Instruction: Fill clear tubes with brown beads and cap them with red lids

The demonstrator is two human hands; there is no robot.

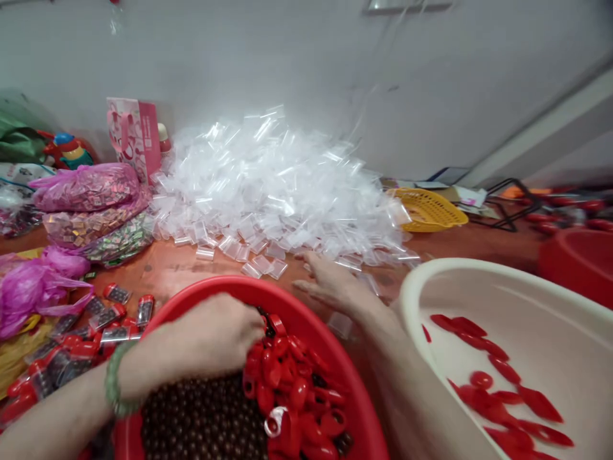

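Observation:
My left hand (225,329), with a green bead bracelet (117,377) on its wrist, is over the red basin (357,370). Its fingers are curled together at the edge of the red plastic pieces (299,393); whatever they hold is hidden. Below that hand lie many small dark brown balls (205,418). Beyond the basin's far right rim, my right hand (328,281) reaches out with its fingers apart, at the front edge of a large heap of clear plastic sleeves (282,191). Nothing shows in its fingers.
A cream basin (416,287) with red pieces stands right. Filled red-capped clear containers (115,313) lie left, beside pink plastic bags (90,188). Behind are a pink paper bag (131,134) and a yellow basket (431,211). Another red tub (579,259) sits far right.

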